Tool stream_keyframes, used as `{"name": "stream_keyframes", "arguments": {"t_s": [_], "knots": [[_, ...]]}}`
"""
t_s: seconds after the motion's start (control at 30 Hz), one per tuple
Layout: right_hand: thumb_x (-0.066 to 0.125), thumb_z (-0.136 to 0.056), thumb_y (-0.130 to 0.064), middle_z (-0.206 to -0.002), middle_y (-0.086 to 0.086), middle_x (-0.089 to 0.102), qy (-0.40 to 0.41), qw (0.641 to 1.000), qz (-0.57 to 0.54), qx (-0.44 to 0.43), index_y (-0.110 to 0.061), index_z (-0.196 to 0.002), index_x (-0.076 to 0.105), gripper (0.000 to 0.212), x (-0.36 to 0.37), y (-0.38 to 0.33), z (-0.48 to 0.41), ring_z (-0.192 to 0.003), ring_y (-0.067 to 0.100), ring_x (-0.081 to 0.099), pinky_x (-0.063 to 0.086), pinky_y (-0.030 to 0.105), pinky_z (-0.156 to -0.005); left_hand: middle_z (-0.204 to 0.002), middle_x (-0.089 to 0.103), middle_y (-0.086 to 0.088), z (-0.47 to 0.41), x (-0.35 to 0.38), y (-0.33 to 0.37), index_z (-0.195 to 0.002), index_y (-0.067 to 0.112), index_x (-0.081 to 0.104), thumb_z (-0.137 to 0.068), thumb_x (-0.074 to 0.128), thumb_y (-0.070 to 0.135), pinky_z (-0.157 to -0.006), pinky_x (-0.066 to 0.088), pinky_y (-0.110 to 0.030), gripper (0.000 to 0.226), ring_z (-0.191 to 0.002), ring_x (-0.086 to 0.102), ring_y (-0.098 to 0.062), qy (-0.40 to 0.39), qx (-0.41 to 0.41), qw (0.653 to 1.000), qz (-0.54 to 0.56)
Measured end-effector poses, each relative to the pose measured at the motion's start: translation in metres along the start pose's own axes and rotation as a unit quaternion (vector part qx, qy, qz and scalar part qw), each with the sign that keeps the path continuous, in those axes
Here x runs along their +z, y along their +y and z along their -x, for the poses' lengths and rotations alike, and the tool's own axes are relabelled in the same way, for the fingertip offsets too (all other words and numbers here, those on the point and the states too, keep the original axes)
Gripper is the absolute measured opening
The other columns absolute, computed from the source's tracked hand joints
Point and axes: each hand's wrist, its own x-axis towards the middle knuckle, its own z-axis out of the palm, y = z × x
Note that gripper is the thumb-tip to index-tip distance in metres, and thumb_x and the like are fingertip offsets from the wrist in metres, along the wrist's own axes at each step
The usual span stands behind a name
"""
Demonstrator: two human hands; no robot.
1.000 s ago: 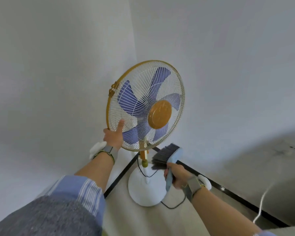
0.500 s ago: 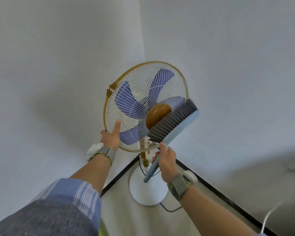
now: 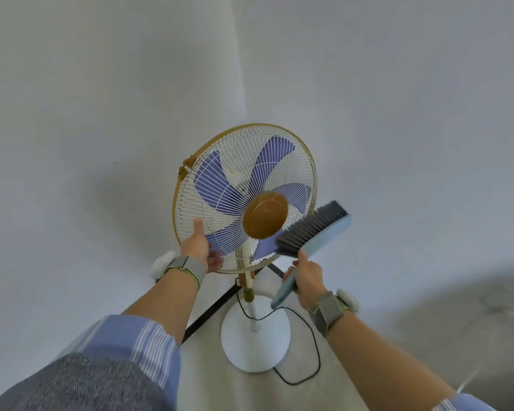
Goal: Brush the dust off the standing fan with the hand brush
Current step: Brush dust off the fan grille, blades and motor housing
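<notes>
in the head view, the left hand (image 3: 198, 247) grips the lower left rim of the white-grilled, purple-bladed standing fan (image 3: 235, 173), thumb flat on the wires and fingers curled behind, likely to steady the fan head against the brush's push. to its right, the right hand (image 3: 307, 277) is wrapped round the handle of the pale blue, grey-bristled hand brush (image 3: 312, 232), whose bristles angle onto the grille just above that hand, beside the round mustard hub (image 3: 264, 215), set for a sweeping stroke.
</notes>
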Motion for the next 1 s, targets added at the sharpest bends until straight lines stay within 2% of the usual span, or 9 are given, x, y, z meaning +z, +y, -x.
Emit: {"name": "stream_keyframes", "arguments": {"t_s": [0.13,0.2,0.3,0.4,0.5,0.6,0.77,0.9,1.0], "knots": [[0.044,-0.103,-0.034,-0.071,0.010,0.051,-0.058,0.995,0.023,0.075,-0.008,-0.087,0.050,0.032,0.009,0.008,0.016,-0.063,0.022,0.054,0.053,0.040,-0.071,-0.116,0.060,-0.029,0.010,0.012,0.002,-0.130,-0.007,0.047,-0.089,0.032,0.074,-0.074,0.054,-0.045,0.092,-0.091,0.063,-0.037,-0.085,-0.030,0.995,0.038],[0.045,-0.103,-0.032,-0.069,0.009,0.048,-0.085,0.988,0.041,0.121,-0.008,-0.083,0.048,0.032,0.004,0.033,0.015,-0.060,0.021,0.050,0.051,0.038,-0.065,-0.129,0.055,-0.029,0.012,0.015,0.004,-0.132,-0.007,0.045,-0.089,0.032,0.074,-0.081,0.052,-0.048,0.092,-0.104,0.060,-0.040,-0.086,-0.033,0.995,0.041],[0.047,-0.102,-0.025,-0.063,0.009,0.043,-0.058,0.982,0.090,0.155,-0.007,-0.074,0.045,0.033,-0.015,0.062,0.005,-0.052,0.020,0.043,0.045,0.028,-0.048,-0.130,0.054,-0.028,0.012,0.018,0.009,-0.129,-0.006,0.047,-0.089,0.030,0.074,-0.084,0.050,-0.049,0.090,-0.113,0.058,-0.041,-0.074,-0.034,0.996,0.035],[0.046,-0.101,-0.022,-0.054,0.008,0.041,-0.042,0.979,0.147,0.133,-0.009,-0.063,0.041,0.041,-0.034,0.058,-0.003,-0.046,0.018,0.039,0.036,0.023,-0.040,-0.129,0.055,-0.028,0.012,0.015,0.011,-0.130,-0.007,0.046,-0.091,0.028,0.072,-0.088,0.049,-0.049,0.090,-0.115,0.057,-0.041,-0.070,-0.046,0.996,0.027],[0.048,-0.100,-0.023,-0.062,0.012,0.047,0.001,0.982,0.159,0.102,-0.005,-0.071,0.047,0.034,-0.037,0.045,-0.010,-0.052,0.023,0.046,0.041,0.031,-0.051,-0.125,0.057,-0.026,0.011,0.012,0.009,-0.128,-0.004,0.048,-0.091,0.028,0.072,-0.082,0.051,-0.048,0.087,-0.108,0.058,-0.040,-0.057,-0.038,0.997,0.020],[0.048,-0.098,-0.027,-0.065,0.011,0.054,0.016,0.983,0.184,0.013,-0.004,-0.080,0.052,0.029,-0.026,0.038,-0.014,-0.049,0.023,0.054,0.050,0.036,-0.059,-0.123,0.057,-0.025,0.009,0.010,0.008,-0.131,-0.003,0.047,-0.091,0.028,0.072,-0.081,0.051,-0.048,0.087,-0.107,0.058,-0.040,-0.055,-0.031,0.998,0.024],[0.043,-0.100,-0.036,-0.069,0.008,0.058,0.004,0.957,0.283,-0.069,-0.008,-0.081,0.052,0.035,-0.018,0.046,0.009,-0.052,0.019,0.059,0.050,0.031,-0.055,-0.129,0.055,-0.026,0.010,0.011,0.011,-0.135,-0.002,0.045,-0.091,0.028,0.072,-0.090,0.049,-0.050,0.087,-0.115,0.056,-0.041,-0.060,-0.033,0.997,0.022],[0.042,-0.100,-0.041,-0.066,0.006,0.054,0.003,0.959,0.258,-0.119,-0.011,-0.079,0.051,0.038,-0.012,0.061,0.022,-0.050,0.016,0.054,0.052,0.036,-0.057,-0.128,0.055,-0.026,0.009,0.011,0.011,-0.134,-0.002,0.045,-0.092,0.026,0.071,-0.094,0.049,-0.050,0.086,-0.115,0.056,-0.040,-0.051,-0.037,0.998,0.024],[0.043,-0.101,-0.041,-0.066,0.005,0.053,0.002,0.956,0.251,-0.153,-0.012,-0.079,0.049,0.037,-0.014,0.060,0.027,-0.047,0.014,0.051,0.047,0.030,-0.051,-0.126,0.056,-0.027,0.008,0.011,0.010,-0.131,-0.003,0.046,-0.093,0.025,0.070,-0.097,0.049,-0.051,0.086,-0.114,0.057,-0.040,-0.047,-0.036,0.998,0.019]]}}
